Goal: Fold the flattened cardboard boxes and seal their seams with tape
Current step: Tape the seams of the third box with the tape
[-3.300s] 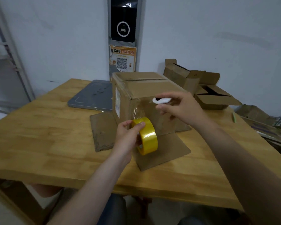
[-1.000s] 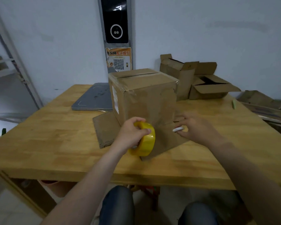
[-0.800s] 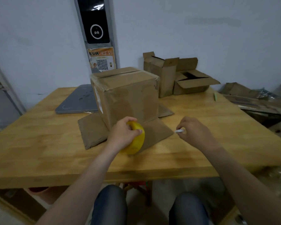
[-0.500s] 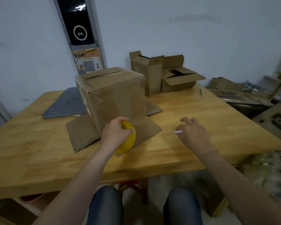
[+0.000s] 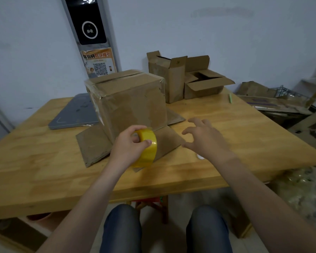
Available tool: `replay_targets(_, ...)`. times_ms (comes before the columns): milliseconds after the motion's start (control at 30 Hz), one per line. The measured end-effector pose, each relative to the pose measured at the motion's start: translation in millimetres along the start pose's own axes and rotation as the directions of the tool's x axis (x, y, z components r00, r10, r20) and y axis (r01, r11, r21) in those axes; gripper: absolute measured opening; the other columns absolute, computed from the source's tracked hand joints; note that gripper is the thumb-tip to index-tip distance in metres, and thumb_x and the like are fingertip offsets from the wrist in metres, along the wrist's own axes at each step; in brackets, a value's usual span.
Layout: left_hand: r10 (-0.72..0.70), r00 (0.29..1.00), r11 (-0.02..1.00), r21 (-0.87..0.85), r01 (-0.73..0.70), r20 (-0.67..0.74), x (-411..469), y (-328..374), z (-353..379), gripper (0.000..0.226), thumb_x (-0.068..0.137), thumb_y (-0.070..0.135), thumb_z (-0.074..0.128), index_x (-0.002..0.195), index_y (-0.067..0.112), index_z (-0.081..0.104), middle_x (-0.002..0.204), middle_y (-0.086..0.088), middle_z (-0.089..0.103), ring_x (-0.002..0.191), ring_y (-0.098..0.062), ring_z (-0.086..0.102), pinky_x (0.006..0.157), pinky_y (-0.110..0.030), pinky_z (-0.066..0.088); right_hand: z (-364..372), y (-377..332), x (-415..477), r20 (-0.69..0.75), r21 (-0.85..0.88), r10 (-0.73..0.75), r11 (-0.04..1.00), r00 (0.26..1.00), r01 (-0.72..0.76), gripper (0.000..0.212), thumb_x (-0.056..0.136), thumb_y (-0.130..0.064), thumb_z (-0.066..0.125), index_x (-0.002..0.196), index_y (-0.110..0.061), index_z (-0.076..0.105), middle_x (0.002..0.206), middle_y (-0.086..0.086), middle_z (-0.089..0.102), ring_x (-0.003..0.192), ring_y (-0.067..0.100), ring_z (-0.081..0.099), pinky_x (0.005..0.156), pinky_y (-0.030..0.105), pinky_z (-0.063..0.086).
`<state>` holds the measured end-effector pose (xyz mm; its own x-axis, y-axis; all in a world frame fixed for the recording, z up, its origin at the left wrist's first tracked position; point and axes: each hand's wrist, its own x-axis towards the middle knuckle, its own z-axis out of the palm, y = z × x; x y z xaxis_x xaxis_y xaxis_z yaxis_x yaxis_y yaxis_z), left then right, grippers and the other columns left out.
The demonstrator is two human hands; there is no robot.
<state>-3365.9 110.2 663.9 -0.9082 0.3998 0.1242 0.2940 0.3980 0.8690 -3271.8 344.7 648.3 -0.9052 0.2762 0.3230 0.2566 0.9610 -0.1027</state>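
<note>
A folded cardboard box (image 5: 133,105) stands upside down on the wooden table (image 5: 35,161), its lower flaps spread flat around it and clear tape shining along its edges. My left hand (image 5: 130,150) grips a yellow tape roll (image 5: 146,148) just in front of the box. My right hand (image 5: 204,139) hovers over the table to the right of the front flap, fingers spread and holding nothing. A small white object (image 5: 200,157) lies on the table under my right wrist, mostly hidden.
Two open, smaller cardboard boxes (image 5: 186,81) stand behind at the back right. A grey flat pad (image 5: 77,114) lies at the back left. A green pen (image 5: 230,98) lies near the right edge. Flattened cardboard (image 5: 274,105) is piled beyond the table's right side.
My right hand has let go of the small white cutter, which now lies on the table, and has spread its fingers. The left hand keeps the tape roll. The view has swung left.
</note>
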Motion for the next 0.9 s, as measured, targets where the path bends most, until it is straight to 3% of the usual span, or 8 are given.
replay_targets(100, 0.019, 1.000, 0.999, -0.049, -0.019, -0.001, -8.8, -0.2, -7.6, 0.038, 0.088, 0.031, 0.080, 0.117, 0.048, 0.064, 0.096, 0.009, 0.075, 0.088, -0.010, 0.071, 0.076, -0.041, 0.061, -7.7, -25.6, 6.3, -0.048, 0.053, -0.047, 0.997, 0.998, 0.050, 0.043, 0.089, -0.055, 0.071, 0.126, -0.035, 0.068, 0.151, -0.008, 0.042, 0.136, 0.022, 0.036, 0.100, 0.042, 0.047)
replay_targets(233, 0.012, 1.000, 0.988, -0.151, -0.011, 0.007, -16.4, -4.8, -19.1, 0.039, 0.088, 0.024, 0.081, 0.112, 0.050, 0.065, 0.093, 0.009, 0.078, 0.083, -0.008, 0.073, 0.068, -0.031, 0.058, -17.1, -54.5, 16.9, -0.107, 0.467, -0.069, 0.877, 0.992, 0.112, 0.037, 0.089, -0.051, 0.072, 0.122, -0.034, 0.071, 0.133, -0.011, 0.055, 0.127, 0.012, 0.047, 0.104, 0.035, 0.043)
replay_targets(367, 0.045, 0.997, 0.973, -0.229, -0.029, 0.067, -23.8, -9.8, -29.9, 0.042, 0.087, 0.019, 0.081, 0.116, 0.047, 0.066, 0.097, 0.007, 0.079, 0.090, -0.009, 0.073, 0.079, -0.038, 0.062, -12.7, -82.0, 26.5, -0.075, 0.618, -0.141, 0.770, 0.987, 0.157, 0.034, 0.085, -0.043, 0.078, 0.117, -0.030, 0.074, 0.122, -0.015, 0.060, 0.113, 0.002, 0.055, 0.095, 0.028, 0.048)
replay_targets(500, 0.111, 0.985, 0.958, -0.278, -0.070, 0.133, -27.5, -14.1, -39.7, 0.048, 0.089, 0.011, 0.077, 0.124, 0.043, 0.066, 0.098, 0.000, 0.079, 0.097, -0.015, 0.074, 0.092, -0.048, 0.059, -8.2, -100.7, 32.4, -0.115, 0.763, -0.117, 0.625, 0.986, 0.163, 0.008, 0.085, -0.023, 0.082, 0.092, -0.025, 0.080, 0.099, -0.012, 0.068, 0.093, 0.004, 0.064, 0.082, 0.024, 0.052)
replay_targets(600, 0.118, 0.985, 0.935, -0.349, -0.068, 0.125, -22.7, -19.5, -45.2, 0.064, 0.090, 0.009, 0.075, 0.136, 0.049, 0.056, 0.096, -0.007, 0.079, 0.097, -0.023, 0.075, 0.092, -0.044, 0.060, -1.0, -110.3, 35.8, -0.264, 0.690, -0.118, 0.670, 0.957, 0.273, 0.005, 0.085, -0.017, 0.082, 0.088, -0.021, 0.081, 0.086, -0.010, 0.065, 0.080, 0.008, 0.064, 0.073, 0.030, 0.054)
replay_targets(733, 0.049, 0.990, 0.893, -0.449, 0.017, 0.135, -18.3, -21.1, -47.7, 0.061, 0.093, 0.011, 0.072, 0.147, 0.033, 0.052, 0.092, -0.007, 0.080, 0.096, -0.018, 0.075, 0.080, -0.032, 0.059, 8.7, -121.0, 35.8, -0.591, 0.338, -0.257, 0.782, 0.765, 0.524, 0.005, 0.088, -0.016, 0.078, 0.088, -0.011, 0.080, 0.085, -0.001, 0.064, 0.073, 0.015, 0.063, 0.059, 0.035, 0.053)
replay_targets(800, 0.040, 0.991, 0.889, -0.458, 0.024, 0.129, -15.7, -23.4, -49.9, 0.054, 0.094, 0.012, 0.072, 0.143, 0.028, 0.057, 0.095, -0.010, 0.079, 0.098, -0.015, 0.074, 0.077, -0.020, 0.057, 9.9, -122.5, 34.8, -0.662, 0.303, -0.259, 0.766, 0.703, 0.567, 0.007, 0.089, -0.015, 0.077, 0.088, -0.009, 0.080, 0.085, 0.001, 0.066, 0.070, 0.014, 0.062, 0.058, 0.030, 0.051)
replay_targets(900, 0.026, 0.995, 0.885, -0.464, 0.022, 0.098, -13.2, -25.4, -51.3, 0.046, 0.093, 0.013, 0.073, 0.135, 0.030, 0.063, 0.096, -0.011, 0.079, 0.100, -0.017, 0.074, 0.084, -0.025, 0.057, 12.0, -125.6, 33.1, -0.672, 0.327, -0.257, 0.739, 0.695, 0.589, 0.007, 0.091, -0.015, 0.077, 0.091, -0.009, 0.080, 0.088, 0.001, 0.068, 0.069, 0.010, 0.060, 0.057, 0.026, 0.049)
